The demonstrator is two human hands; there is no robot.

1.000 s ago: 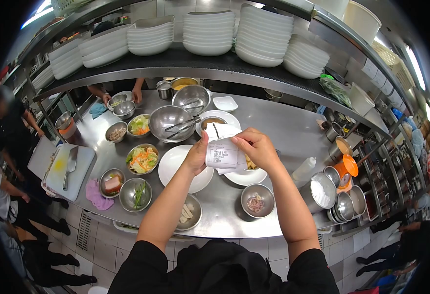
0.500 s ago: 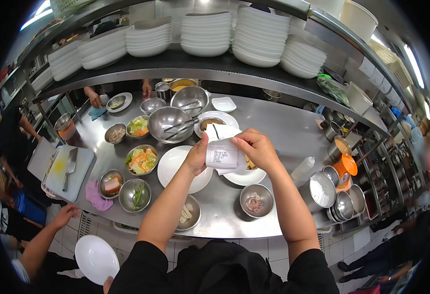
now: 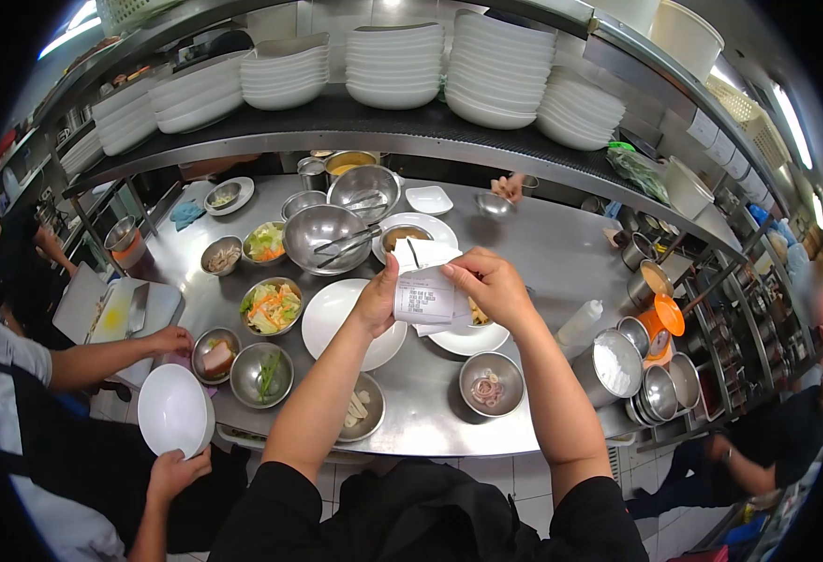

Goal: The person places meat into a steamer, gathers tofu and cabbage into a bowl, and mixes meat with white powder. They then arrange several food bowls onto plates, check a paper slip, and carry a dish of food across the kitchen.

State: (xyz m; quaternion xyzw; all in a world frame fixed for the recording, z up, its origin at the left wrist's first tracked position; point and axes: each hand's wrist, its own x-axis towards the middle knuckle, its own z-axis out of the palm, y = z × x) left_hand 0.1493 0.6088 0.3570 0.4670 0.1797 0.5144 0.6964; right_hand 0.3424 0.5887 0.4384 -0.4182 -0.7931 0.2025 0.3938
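Several printed paper order slips (image 3: 425, 298) are held up over the counter between my two hands. My left hand (image 3: 376, 302) pinches their left edge with the thumb, and my right hand (image 3: 488, 284) grips the upper right corner. Beneath the slips lie a white plate (image 3: 329, 323) on the left and another white plate (image 3: 463, 341) with food on the right, partly covered by my hands and the paper. Near my forearms stand a metal bowl of sliced onion (image 3: 492, 386) and a bowl of pale strips (image 3: 363, 412), half hidden by my left arm.
At left, a co-worker holds a white bowl (image 3: 176, 412) and reaches toward a metal bowl of meat (image 3: 215, 356). Across the counter, another person's hand (image 3: 508, 187) holds a small metal bowl. Mixing bowls (image 3: 322, 234) with tongs stand mid-counter; stacked dishes (image 3: 394, 66) line the shelf above.
My hands and the slips stay still. The co-worker at left has leaned in with the white bowl. Across the counter, a hand with a metal bowl now shows farther right; the bowl of greens shifted slightly.
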